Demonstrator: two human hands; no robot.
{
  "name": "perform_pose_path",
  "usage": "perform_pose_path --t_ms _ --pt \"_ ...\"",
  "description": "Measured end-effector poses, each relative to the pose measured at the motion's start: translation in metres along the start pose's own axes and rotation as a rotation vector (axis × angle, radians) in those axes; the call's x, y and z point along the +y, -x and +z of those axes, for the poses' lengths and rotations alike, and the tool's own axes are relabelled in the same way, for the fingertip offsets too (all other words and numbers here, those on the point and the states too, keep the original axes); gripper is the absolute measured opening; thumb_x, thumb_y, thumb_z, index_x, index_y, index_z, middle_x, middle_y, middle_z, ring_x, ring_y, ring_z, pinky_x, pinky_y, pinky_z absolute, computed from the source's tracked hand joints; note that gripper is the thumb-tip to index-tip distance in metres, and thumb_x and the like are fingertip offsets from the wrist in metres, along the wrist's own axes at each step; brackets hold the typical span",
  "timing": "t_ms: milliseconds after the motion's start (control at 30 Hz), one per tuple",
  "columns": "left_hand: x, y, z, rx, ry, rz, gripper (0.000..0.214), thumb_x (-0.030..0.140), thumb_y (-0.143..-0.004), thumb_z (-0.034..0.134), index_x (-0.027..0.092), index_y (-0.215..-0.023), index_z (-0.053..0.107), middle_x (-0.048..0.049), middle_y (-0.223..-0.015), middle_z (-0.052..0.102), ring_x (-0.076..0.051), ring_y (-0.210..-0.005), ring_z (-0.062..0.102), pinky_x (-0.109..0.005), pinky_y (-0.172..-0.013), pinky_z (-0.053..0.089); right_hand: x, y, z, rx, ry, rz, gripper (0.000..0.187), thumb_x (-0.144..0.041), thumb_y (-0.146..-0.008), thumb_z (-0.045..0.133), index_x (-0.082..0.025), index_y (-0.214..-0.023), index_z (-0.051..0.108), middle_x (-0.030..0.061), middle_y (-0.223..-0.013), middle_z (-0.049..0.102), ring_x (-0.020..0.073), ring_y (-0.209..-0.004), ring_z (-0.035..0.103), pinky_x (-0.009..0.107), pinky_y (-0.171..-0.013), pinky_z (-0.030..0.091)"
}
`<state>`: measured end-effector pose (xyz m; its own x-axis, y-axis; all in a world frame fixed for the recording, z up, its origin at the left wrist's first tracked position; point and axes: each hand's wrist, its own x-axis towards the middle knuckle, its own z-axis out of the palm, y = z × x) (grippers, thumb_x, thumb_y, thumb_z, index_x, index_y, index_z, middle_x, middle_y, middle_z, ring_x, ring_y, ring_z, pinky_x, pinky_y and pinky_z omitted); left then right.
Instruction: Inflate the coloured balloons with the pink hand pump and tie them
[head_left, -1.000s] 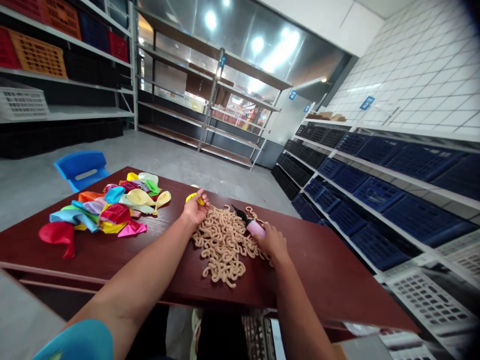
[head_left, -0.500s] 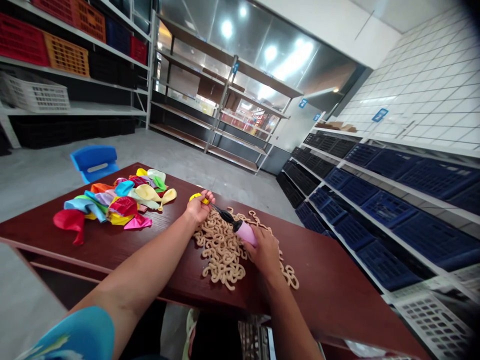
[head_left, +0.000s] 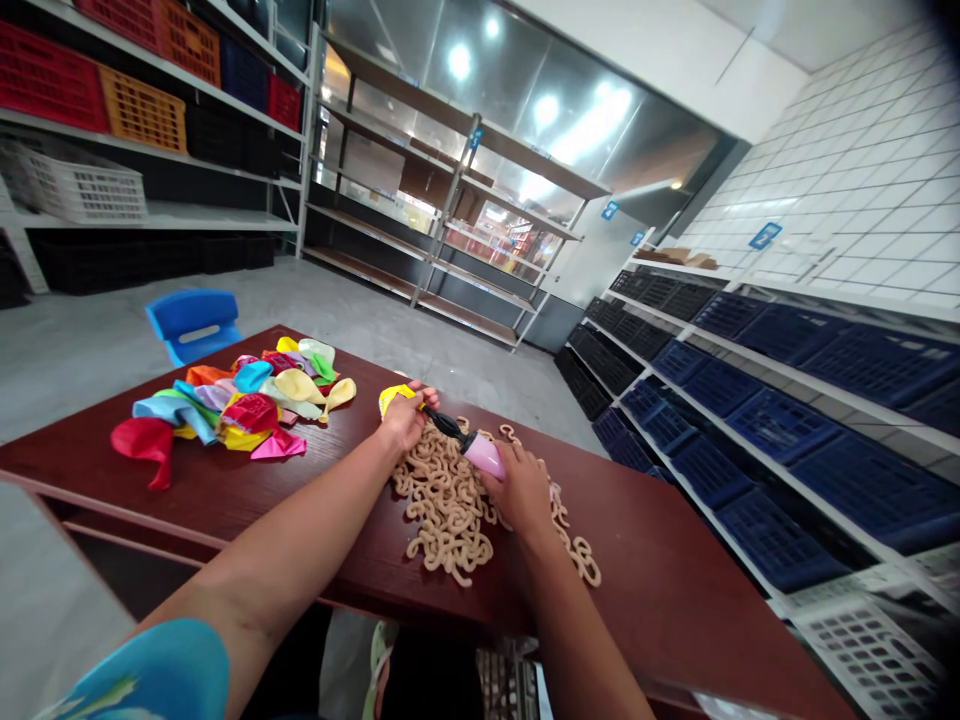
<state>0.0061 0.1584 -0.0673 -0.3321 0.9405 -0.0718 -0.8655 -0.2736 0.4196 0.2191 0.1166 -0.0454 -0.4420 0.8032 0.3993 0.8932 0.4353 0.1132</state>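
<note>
My left hand [head_left: 405,420] pinches the neck of a limp yellow balloon [head_left: 391,397] over the dark red table [head_left: 660,580]. My right hand [head_left: 517,487] is wrapped round a pink hand pump [head_left: 484,455] whose black nozzle [head_left: 444,424] points into the balloon's neck at my left fingers. Both hands rest over a heap of beige curly loops [head_left: 446,505] spread on the table.
A pile of flat coloured balloons [head_left: 232,410] lies at the table's left. A blue chair [head_left: 193,322] stands beyond it. Shelving with coloured crates [head_left: 142,110] lines the left, blue crates [head_left: 772,420] fill shelves on the right.
My right hand lifted the pump off the heap and brought its nozzle up to the yellow balloon in my left hand. The view also shifted slightly.
</note>
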Motion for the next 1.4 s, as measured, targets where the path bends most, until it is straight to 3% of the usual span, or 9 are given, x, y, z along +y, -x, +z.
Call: perform_pose_path --t_ms 167,267,433,600,733,933,1100,1233,1400 --pt "0.000 -0.001 0.001 0.010 -0.010 0.119 0.034 -0.002 -0.075 0.049 0.021 -0.098 0.039 -0.0022 -0.078 0.061 -0.012 -0.063 0.061 -0.027 -0.065 0.049 -0.012 -0.018 -0.002 0.008 -0.012 -0.029 0.049 -0.044 -0.075 0.057 -0.024 -0.119 0.047 0.0085 -0.109 0.055 0.0223 -0.097 0.048 0.033 -0.080 0.031" --pt "0.005 -0.005 -0.001 0.031 0.063 0.121 0.037 -0.005 -0.072 0.051 0.021 -0.095 0.039 -0.0012 -0.080 0.060 -0.012 -0.067 0.062 -0.027 -0.067 0.049 -0.016 -0.030 0.001 -0.005 -0.021 -0.028 0.049 -0.046 -0.075 0.056 -0.025 -0.118 0.048 0.0086 -0.106 0.056 0.0222 -0.096 0.049 0.033 -0.079 0.031" --pt "0.018 -0.006 -0.005 0.044 0.116 -0.057 0.026 -0.002 -0.070 0.049 0.016 -0.088 0.050 -0.0015 -0.074 0.059 -0.012 -0.064 0.060 -0.029 -0.067 0.050 -0.015 -0.037 0.015 0.010 -0.087 -0.057 0.052 -0.048 -0.075 0.055 -0.029 -0.123 0.046 0.0071 -0.106 0.058 0.0213 -0.096 0.050 0.033 -0.082 0.030" --pt "0.021 -0.004 -0.006 -0.024 0.124 -0.177 0.006 0.017 -0.075 0.056 0.014 -0.081 0.056 0.0009 -0.060 0.051 -0.010 -0.052 0.053 -0.031 -0.063 0.049 -0.011 -0.032 0.024 0.046 -0.143 -0.071 0.051 -0.048 -0.078 0.052 -0.030 -0.126 0.044 0.0067 -0.104 0.059 0.0221 -0.096 0.050 0.034 -0.084 0.029" --pt "0.017 -0.001 -0.002 -0.067 0.118 -0.186 0.023 0.033 -0.079 0.056 0.016 -0.066 0.049 0.0014 -0.055 0.047 -0.010 -0.051 0.049 -0.031 -0.062 0.048 -0.013 -0.029 0.023 0.031 -0.161 -0.059 0.052 -0.049 -0.078 0.051 -0.029 -0.126 0.045 0.0074 -0.106 0.058 0.0231 -0.096 0.049 0.035 -0.082 0.030" --pt "0.012 0.001 0.006 0.040 0.029 -0.072 0.046 0.053 -0.078 0.047 0.018 -0.053 0.030 0.0022 -0.047 0.037 -0.011 -0.048 0.045 -0.029 -0.056 0.046 -0.019 -0.025 0.020 0.027 -0.186 -0.091 0.062 -0.048 -0.071 0.061 -0.027 -0.126 0.043 0.0085 -0.107 0.057 0.0253 -0.098 0.047 0.036 -0.082 0.031" --pt "0.019 0.000 0.006 0.013 0.020 0.025 0.047 0.054 -0.080 0.043 0.019 -0.054 0.026 0.0039 -0.046 0.032 -0.011 -0.043 0.040 -0.029 -0.050 0.043 -0.014 -0.024 0.016 0.015 -0.156 -0.029 0.069 -0.051 -0.069 0.062 -0.025 -0.128 0.039 0.0094 -0.108 0.056 0.0248 -0.099 0.047 0.036 -0.083 0.031" --pt "0.026 0.001 0.009 -0.020 -0.002 0.072 0.045 0.050 -0.082 0.042 0.019 -0.054 0.024 0.0043 -0.045 0.030 -0.011 -0.041 0.037 -0.029 -0.048 0.041 -0.010 -0.024 0.017 -0.033 -0.134 -0.006 0.051 -0.050 -0.068 0.063 -0.023 -0.109 0.050 0.0073 -0.102 0.057 0.0219 -0.094 0.050 0.032 -0.078 0.034" --pt "0.048 0.005 0.019 0.028 -0.003 0.162 0.047 0.049 -0.082 0.043 0.019 -0.053 0.022 0.0041 -0.043 0.028 -0.011 -0.039 0.036 -0.027 -0.043 0.037 -0.003 -0.028 0.018 0.007 -0.113 0.025 0.040 -0.049 -0.068 0.063 -0.022 -0.095 0.052 0.0038 -0.091 0.058 0.0206 -0.086 0.051 0.030 -0.072 0.036"
